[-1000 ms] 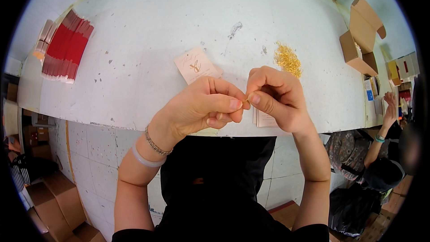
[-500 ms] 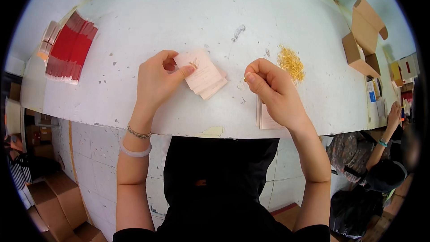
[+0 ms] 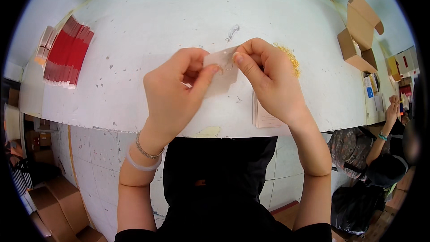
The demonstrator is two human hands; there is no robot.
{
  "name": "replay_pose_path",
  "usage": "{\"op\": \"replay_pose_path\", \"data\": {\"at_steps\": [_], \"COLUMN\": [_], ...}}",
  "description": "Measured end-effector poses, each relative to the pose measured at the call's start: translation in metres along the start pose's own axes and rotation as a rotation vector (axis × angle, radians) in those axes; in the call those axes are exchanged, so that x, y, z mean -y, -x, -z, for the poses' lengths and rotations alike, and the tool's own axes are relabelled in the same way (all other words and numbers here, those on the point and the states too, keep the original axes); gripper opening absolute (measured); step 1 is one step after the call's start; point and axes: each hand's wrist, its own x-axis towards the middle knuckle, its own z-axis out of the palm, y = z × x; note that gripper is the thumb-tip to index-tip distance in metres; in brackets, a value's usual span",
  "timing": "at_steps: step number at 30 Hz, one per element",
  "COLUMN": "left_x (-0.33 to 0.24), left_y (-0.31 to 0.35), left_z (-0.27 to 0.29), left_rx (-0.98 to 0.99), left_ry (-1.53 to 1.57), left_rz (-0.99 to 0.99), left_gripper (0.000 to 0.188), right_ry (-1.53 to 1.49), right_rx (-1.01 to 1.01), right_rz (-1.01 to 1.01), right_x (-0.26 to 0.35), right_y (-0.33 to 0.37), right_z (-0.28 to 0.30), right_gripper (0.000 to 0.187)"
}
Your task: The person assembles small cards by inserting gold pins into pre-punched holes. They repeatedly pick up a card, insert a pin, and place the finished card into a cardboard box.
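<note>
Card: pale, tilted, held between both hands above the table (image 3: pixel 156 22), near its front edge. Card (image 3: pixel 224 81) count: cannot tell.
Left hand (image 3: pixel 172 92): clamped on the card's left side, thumb on the near face, fingers curled behind. Bracelet (image 3: pixel 148 152) and pale bangle (image 3: pixel 142 166) on that wrist.
Right hand (image 3: pixel 275 83): thumb and index tips together at the card's upper right corner. What is pinched between them: too small to tell.
Loop (image 3: pixel 229 66): thin, faint, against the card by the right thumb.
Gold pile (image 3: pixel 290 56): beyond the right hand, partly hidden by it.
Card stack (image 3: pixel 265 117): on the table under the right hand, near the front edge.
Red stack (image 3: pixel 69 54): far left of table, well apart from both hands.
Carton (image 3: pixel 360 27): far right, flap up.
Co-worker's hand (image 3: pixel 393 111): raised, right edge of view.
</note>
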Motion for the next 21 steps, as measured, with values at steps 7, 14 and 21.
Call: {"op": "replay_pose_path", "data": {"at_steps": [7,14,21], "left_x": [-0.003,-0.009,-0.013], "left_y": [-0.001,-0.001,0.0], "left_z": [-0.006,-0.007,-0.011], "left_rx": [0.016,0.074,0.085], "left_ry": [-0.166,-0.304,-0.377], "left_rz": [-0.264,-0.423,-0.489], "left_gripper": [0.007,0.009,0.01], "right_ry": [0.163,0.295,0.328], "right_rx": [-0.077,-0.104,-0.153], "right_rz": [0.007,0.067,0.11], "right_x": [0.011,0.016,0.016], "right_y": [0.002,0.007,0.012], "right_z": [0.01,0.017,0.019], "right_gripper": [0.017,0.015,0.013]}}
